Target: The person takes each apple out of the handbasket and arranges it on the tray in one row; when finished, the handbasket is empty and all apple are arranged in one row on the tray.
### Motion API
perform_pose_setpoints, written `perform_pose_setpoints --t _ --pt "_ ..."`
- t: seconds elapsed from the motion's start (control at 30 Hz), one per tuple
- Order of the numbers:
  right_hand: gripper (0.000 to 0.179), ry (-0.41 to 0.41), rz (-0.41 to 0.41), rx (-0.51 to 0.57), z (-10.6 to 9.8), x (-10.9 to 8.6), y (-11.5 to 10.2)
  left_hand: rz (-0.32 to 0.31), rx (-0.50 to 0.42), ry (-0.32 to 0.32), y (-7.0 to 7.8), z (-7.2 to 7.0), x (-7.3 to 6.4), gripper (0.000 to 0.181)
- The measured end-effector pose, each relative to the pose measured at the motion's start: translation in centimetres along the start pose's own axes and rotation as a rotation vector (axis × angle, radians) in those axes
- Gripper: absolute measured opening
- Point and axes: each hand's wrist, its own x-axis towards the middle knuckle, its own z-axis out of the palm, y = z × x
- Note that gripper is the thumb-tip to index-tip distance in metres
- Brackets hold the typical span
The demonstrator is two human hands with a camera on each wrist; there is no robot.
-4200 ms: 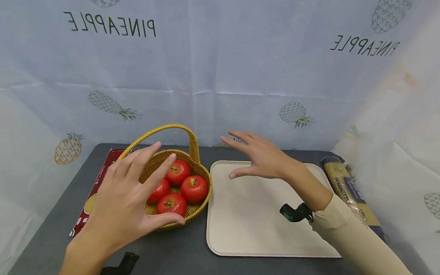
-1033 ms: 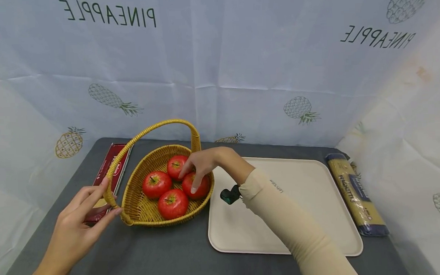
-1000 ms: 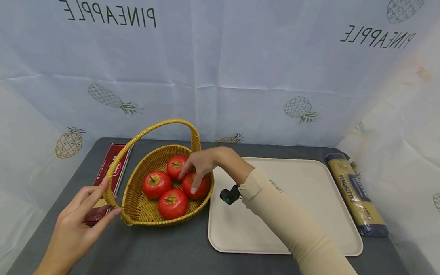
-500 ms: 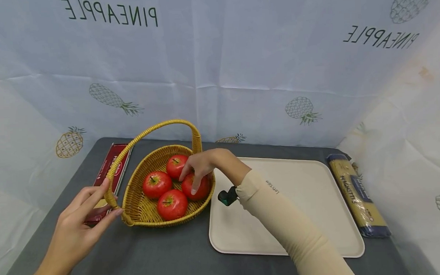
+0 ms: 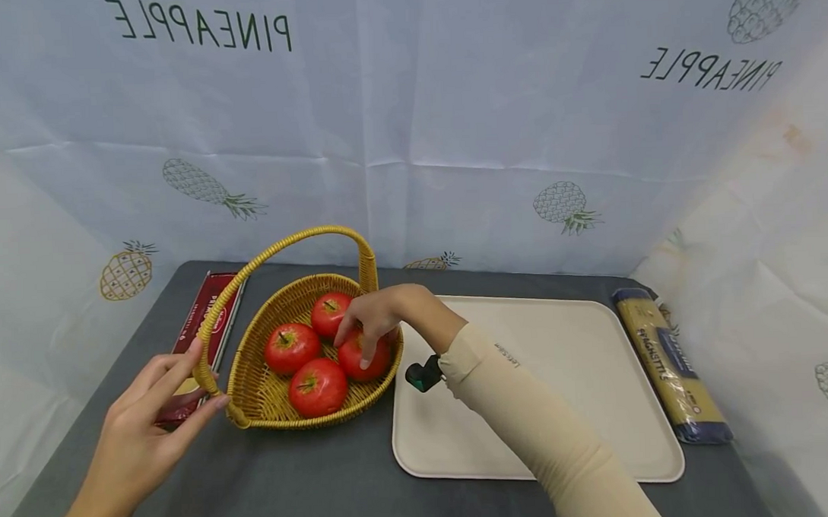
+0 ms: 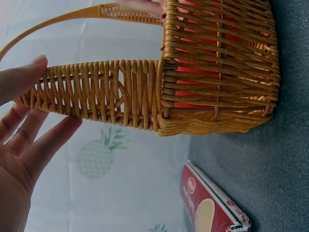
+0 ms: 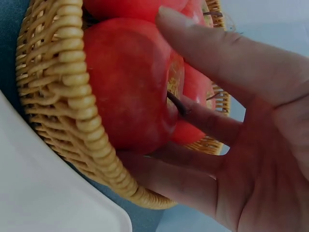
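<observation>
A yellow wicker basket [image 5: 252, 332] with a tall arched handle [image 6: 101, 92] holds several red apples. My left hand [image 5: 139, 416] pinches the handle low on its left side, thumb on one edge and fingers on the other. My right hand [image 5: 377, 313] reaches down over the basket's right rim and grips the rightmost apple [image 7: 128, 87]. In the right wrist view its thumb lies across the top, while other fingers pass between the apple and the rim. Beside that apple lie a front apple [image 5: 318, 387], a left apple [image 5: 291, 348] and a back apple [image 5: 330, 315].
A beige tray [image 5: 596, 389] lies right of the basket, partly under my right sleeve. Beyond it rests a spaghetti packet [image 5: 671, 364]. A red box [image 5: 207, 315] sits behind my left hand. A pineapple-print cloth [image 5: 449, 97] hangs behind the grey table [image 5: 292, 483].
Both hands were raised and spread 4.2 s ago; my left has since taken the handle, my right an apple. Over the last half second, the front apple has shifted slightly left.
</observation>
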Motion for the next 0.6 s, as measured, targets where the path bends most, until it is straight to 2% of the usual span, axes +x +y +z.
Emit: perform_pose_setpoints --t 0.27,0.6 --pt "0.061 -0.033 0.045 0.018 -0.07 0.08 -0.41 0.007 -0.017 0.001 0.0 0.0 0.03 0.079" --pt "0.06 -0.032 0.021 0.04 0.43 0.67 -0.06 0.02 -0.039 0.004 -0.01 0.1 -0.05 0.078"
